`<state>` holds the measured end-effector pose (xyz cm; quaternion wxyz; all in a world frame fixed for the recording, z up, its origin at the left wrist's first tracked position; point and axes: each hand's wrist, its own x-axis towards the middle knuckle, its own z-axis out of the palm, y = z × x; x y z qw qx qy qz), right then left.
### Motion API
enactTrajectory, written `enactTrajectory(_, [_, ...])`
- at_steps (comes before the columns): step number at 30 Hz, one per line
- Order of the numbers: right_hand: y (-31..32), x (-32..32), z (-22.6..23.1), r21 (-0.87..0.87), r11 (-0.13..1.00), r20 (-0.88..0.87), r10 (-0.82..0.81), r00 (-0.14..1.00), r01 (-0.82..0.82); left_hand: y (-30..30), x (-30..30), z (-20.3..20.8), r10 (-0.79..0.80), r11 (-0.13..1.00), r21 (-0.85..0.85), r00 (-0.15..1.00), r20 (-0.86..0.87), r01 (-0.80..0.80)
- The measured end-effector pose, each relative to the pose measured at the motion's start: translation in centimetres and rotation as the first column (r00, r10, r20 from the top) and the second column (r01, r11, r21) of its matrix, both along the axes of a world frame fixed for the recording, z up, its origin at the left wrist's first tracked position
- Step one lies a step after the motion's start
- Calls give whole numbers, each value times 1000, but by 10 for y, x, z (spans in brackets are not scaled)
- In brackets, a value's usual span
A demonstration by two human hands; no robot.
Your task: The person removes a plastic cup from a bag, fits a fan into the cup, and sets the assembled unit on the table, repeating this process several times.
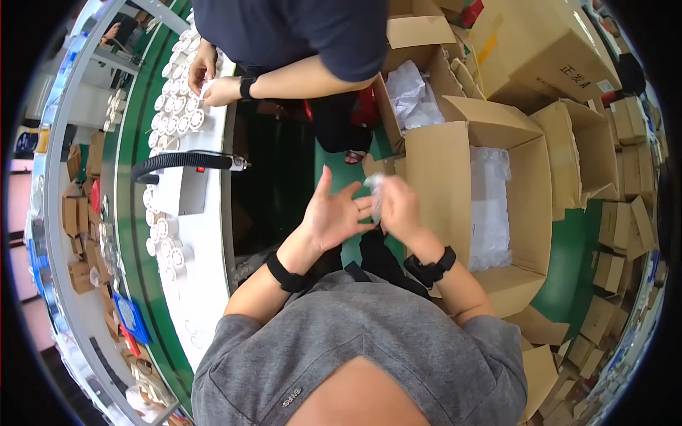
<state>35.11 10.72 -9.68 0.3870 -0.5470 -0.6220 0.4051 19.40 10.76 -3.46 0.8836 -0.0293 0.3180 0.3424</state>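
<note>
With fingers spread and palm up, my left hand (334,216) is open and holds nothing. Close beside its fingertips, my right hand (399,207) is closed on a crumpled clear plastic bag (374,193); motion blurs the bag, and whether anything is inside it I cannot tell. To the right of my hands stands an open cardboard box (439,181) with white wrapped packing (490,209) in it. Left of me, many round white parts (167,231) line the white workbench (206,284).
Across from me a co-worker's hands (213,86) handle a small white thing at the bench. A black flexible hose (188,160) with a metal tip rests by a white box (181,192). More open cartons (575,153) and a large closed carton (540,57) stand at the right.
</note>
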Motion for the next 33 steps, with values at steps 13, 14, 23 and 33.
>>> enactTrajectory(13, [-53, -39, 37, -412, 550, -884, -435, 172, -727, -63, -20, -46, 879, 230, 374, -27, -476, 898])
enactTrajectory(14, [-65, -42, 40, -421, 525, -880, -433, 193, -740, -76, -28, -53, 876, 260, 381, -51, -480, 887])
enactTrajectory(23, [-147, -88, 6, -545, 436, -481, 537, 693, -716, -219, -100, -151, 294, 956, 280, 321, -900, -90])
enactTrajectory(33, [-209, -131, -92, -522, 134, 87, 991, 103, -843, -458, -137, -216, 19, 835, -133, 271, -962, -533])
